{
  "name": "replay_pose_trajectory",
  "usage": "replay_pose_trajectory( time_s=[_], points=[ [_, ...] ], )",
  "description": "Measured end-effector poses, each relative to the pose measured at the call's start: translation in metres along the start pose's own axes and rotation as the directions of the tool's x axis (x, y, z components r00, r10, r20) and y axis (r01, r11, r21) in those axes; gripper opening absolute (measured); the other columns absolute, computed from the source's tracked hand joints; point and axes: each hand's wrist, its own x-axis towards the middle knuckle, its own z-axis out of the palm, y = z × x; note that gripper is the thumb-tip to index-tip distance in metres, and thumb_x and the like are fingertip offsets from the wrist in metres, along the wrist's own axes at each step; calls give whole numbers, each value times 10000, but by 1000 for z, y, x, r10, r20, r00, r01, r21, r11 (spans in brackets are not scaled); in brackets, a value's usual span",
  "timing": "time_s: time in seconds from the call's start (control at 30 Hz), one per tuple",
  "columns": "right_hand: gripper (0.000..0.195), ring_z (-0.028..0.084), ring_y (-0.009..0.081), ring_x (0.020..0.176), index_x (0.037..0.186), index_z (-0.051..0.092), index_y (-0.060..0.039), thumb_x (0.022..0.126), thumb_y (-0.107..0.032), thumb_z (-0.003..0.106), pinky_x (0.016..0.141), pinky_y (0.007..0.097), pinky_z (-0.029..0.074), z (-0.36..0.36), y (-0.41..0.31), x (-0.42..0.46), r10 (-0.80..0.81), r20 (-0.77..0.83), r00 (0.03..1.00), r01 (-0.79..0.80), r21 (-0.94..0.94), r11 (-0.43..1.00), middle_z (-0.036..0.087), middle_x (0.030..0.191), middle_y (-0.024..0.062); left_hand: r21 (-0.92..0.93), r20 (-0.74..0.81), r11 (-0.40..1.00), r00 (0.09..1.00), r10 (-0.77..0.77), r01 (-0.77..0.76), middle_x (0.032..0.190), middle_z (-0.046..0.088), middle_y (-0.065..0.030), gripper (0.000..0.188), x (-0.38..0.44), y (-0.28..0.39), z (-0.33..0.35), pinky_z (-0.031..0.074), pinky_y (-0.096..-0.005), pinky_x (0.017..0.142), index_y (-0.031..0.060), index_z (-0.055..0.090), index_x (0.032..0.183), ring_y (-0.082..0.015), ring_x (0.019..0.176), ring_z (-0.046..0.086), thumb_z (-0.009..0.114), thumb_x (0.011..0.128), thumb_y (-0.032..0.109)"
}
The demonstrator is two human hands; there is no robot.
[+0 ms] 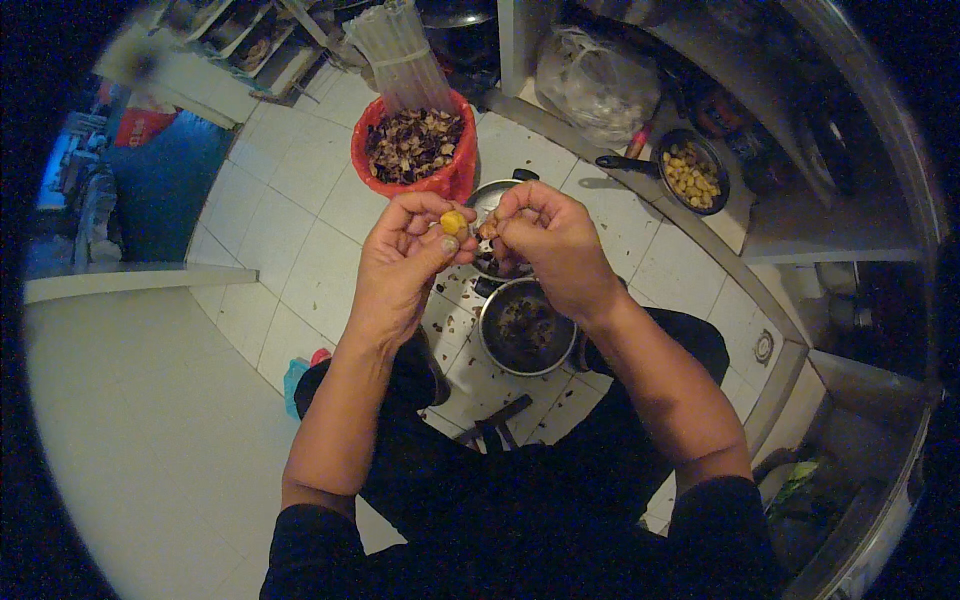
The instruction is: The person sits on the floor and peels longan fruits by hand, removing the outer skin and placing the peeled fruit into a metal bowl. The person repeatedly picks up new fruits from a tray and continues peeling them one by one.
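My left hand (396, 259) holds a peeled yellow nut, apparently a chestnut (452, 221), between thumb and fingers. Close beside it, my right hand (559, 244) pinches a small brown bit of shell or skin (488, 227). Both hands are raised above two pots on the floor. The nearer dark pot (501, 355) has a light rim and brown pieces at its bottom. Beyond it, a metal pot (487, 196) is partly covered by my hands, and some dark pieces show inside.
A red-bag-lined bin (463, 171) full of brown shells stands ahead. To the right, a black frying pan (628, 163) holds yellow nuts (688, 178) beside a clear plastic bag (596, 90). Shell scraps dot the tiled floor (300, 247). A white panel edge (150, 283) juts in at left.
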Motion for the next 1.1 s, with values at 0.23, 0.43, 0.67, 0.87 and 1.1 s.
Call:
replay_pose_trajectory(
  time_s=[0.23,0.43,0.67,0.87,1.1],
  points=[
    [106,575,67,644,880,649,-66,890,-170,665,563,237,470,1,2,1,70,68,995,-62,-117,991,640,764,-3,173,-39,983,997,63,-55,1054,642,-92,282,0,-2,-1,568,-282,814,11,554,1146,-147,921,657,641,882,-36],
    [96,561,62,635,918,638,-41,913,-133,662,577,213,455,1,6,1,95,65,993,-84,-158,984,647,791,16,256,-8,962,995,96,-90,1028,632,-60,293,-1,-6,-4,536,-243,810,-7,567,1142,-104,918,632,653,867,-63],
    [65,561,62,627,903,637,-31,904,-96,642,572,218,460,-2,11,3,59,63,996,-47,-180,983,638,776,15,379,9,914,988,153,-145,1010,639,-57,273,-3,-8,-2,521,-223,806,-7,585,1113,-94,914,625,663,858,-70],
    [54,564,66,626,900,633,-22,902,-76,626,576,220,464,0,11,3,56,58,997,-46,-155,987,641,781,21,302,-13,944,990,143,-133,1012,643,-70,279,-3,-5,-1,540,-246,822,-11,576,1128,-111,911,642,642,866,-82],
    [124,571,59,633,863,670,-61,889,-181,658,540,230,454,2,8,3,49,74,996,-38,-136,990,649,753,1,233,-16,965,992,128,-121,1012,644,-77,280,-3,-2,0,551,-261,832,-9,572,1134,-121,910,647,645,871,-73]
  ],
)
